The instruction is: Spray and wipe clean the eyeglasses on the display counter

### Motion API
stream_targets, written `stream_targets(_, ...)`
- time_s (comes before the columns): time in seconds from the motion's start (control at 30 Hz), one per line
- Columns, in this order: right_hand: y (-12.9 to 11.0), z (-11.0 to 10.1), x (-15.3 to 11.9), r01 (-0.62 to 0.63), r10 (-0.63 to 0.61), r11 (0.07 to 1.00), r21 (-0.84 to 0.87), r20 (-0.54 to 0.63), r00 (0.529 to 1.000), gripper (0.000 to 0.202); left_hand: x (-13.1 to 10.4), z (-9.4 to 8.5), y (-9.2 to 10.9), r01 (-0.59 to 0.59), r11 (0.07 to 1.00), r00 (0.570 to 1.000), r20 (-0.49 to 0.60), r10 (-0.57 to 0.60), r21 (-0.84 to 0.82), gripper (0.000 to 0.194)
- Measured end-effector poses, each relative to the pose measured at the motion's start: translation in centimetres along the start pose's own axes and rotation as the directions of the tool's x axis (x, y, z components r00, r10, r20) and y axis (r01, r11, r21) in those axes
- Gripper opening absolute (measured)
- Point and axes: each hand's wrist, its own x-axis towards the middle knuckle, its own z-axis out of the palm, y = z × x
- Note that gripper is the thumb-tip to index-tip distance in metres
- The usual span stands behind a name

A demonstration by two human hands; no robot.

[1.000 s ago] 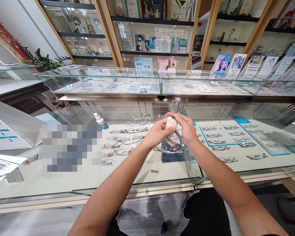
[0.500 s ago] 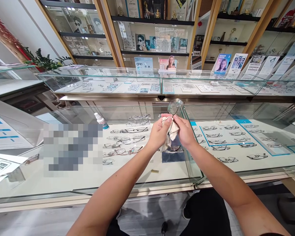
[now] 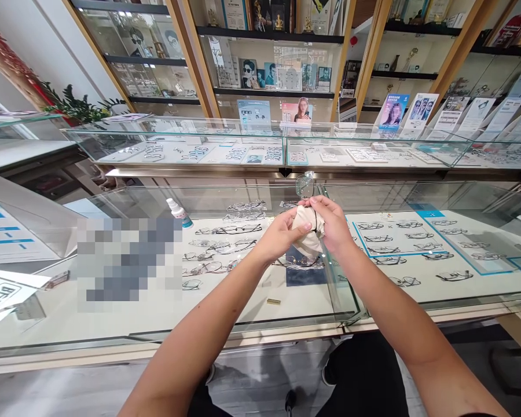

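A pair of thin-rimmed glasses (image 3: 304,185) is held up over the glass counter, one lens standing above my fingers. A cream cloth (image 3: 306,238) is bunched around its lower part, and a dark piece of the frame crosses the cloth. My left hand (image 3: 279,234) is closed on the cloth, thumb pressed on its front. On the other side, my right hand (image 3: 335,225) is closed round the glasses, its fingertips near the visible lens. The fingers behind the cloth are hidden.
Rows of glasses (image 3: 230,246) lie inside the glass display counter (image 3: 243,315). A white spray bottle (image 3: 179,213) stands to the left. A small gold-coloured piece (image 3: 274,301) lies near the front. Another showcase (image 3: 178,138) runs behind, and a leafy plant (image 3: 76,107) stands far left.
The cloth has spread and now bulges between my hands. The glasses have turned, so the lens stands narrower and more upright. My right fingers have shifted up and over the cloth's top.
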Motion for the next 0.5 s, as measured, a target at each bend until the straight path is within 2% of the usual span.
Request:
stream_targets(0.17,0.3,0.2,-0.3,0.018,-0.02,0.999,0.034,0.073,0.997,0.029,0.3,0.4,-0.8,-0.074,0.996,0.993,-0.094,0.078,0.044,0.064)
stream_targets(0.3,0.1,0.7,-0.7,-0.013,0.015,1.0,-0.025,0.097,0.995,0.038,0.9,0.1,-1.7,-0.155,0.982,0.959,-0.224,0.175,0.103,0.07)
stream_targets(0.4,-0.1,0.9,-0.9,-0.003,0.012,0.997,-0.08,0.119,0.993,0.042,1.2,-0.3,-1.8,-0.122,0.988,0.95,-0.278,0.144,0.092,0.074)
stream_targets(0.5,-0.5,0.7,-0.7,0.016,-0.009,0.998,-0.059,0.124,0.992,0.042,1.3,-0.8,-1.5,-0.045,0.999,0.981,-0.19,0.042,-0.011,0.074)
